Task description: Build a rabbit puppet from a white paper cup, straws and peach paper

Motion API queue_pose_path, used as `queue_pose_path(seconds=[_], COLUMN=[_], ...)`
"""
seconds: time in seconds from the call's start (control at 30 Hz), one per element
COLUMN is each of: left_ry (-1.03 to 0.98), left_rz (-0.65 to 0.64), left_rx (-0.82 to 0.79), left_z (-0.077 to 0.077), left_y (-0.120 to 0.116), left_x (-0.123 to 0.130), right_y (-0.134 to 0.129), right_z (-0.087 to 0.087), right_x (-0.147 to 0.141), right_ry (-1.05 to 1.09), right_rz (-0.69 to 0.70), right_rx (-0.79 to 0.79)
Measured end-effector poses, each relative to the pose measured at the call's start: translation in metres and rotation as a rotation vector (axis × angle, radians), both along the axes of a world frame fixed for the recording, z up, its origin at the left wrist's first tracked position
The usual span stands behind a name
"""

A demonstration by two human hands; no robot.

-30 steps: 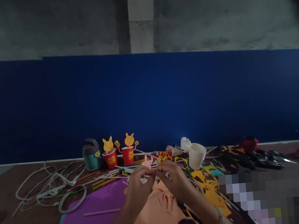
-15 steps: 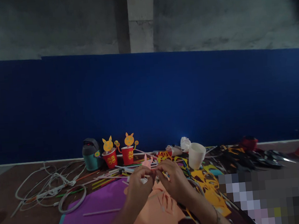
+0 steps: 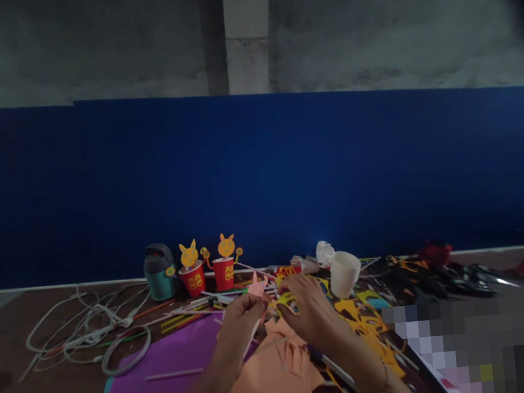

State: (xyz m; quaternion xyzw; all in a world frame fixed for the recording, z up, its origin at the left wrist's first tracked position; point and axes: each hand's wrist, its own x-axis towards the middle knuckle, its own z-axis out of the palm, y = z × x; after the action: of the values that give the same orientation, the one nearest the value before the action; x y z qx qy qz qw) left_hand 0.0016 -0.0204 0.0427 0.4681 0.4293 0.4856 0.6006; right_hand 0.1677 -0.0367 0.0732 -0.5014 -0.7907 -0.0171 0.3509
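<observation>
A small pink paper cutout with pointed ears (image 3: 256, 285) is pinched in my left hand (image 3: 238, 330), its top standing above the fingertips. My right hand (image 3: 311, 311) is just to the right of it, thumb and fingers parted, with nothing visible held. Yellow paper scraps (image 3: 288, 302) show through the gap between that thumb and the fingers. Below both hands lies a cut peach-orange paper sheet (image 3: 259, 377). A purple sheet (image 3: 165, 352) spreads to the left, with a pale stick (image 3: 174, 375) across it.
Two red cups (image 3: 224, 274) with orange paper animal heads stand at the back beside a teal-and-grey bottle (image 3: 159, 273). A white cup (image 3: 345, 275) is behind my right hand. White cables (image 3: 78, 326) coil at left; orange paper offcuts (image 3: 370, 334) and dark tools (image 3: 471, 279) lie right.
My right hand has drawn away from the left, moving slightly right, and its thumb and fingers have parted. My left hand keeps the pink cutout in nearly the same place.
</observation>
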Motion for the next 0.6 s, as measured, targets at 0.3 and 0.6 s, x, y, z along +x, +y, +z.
queue_pose_path(seconds=[0.3,0.6], left_ry=[-0.042,0.041], left_rz=[-0.001,-0.002], left_rx=[0.044,0.107], left_z=[0.014,0.007], left_y=[-0.005,0.000], left_x=[-0.001,0.000], right_y=[0.003,0.012], right_z=[-0.005,-0.014], right_x=[-0.013,-0.015], right_ry=[0.486,0.873], right_rz=[0.138,0.232], right_rx=[-0.147,-0.476])
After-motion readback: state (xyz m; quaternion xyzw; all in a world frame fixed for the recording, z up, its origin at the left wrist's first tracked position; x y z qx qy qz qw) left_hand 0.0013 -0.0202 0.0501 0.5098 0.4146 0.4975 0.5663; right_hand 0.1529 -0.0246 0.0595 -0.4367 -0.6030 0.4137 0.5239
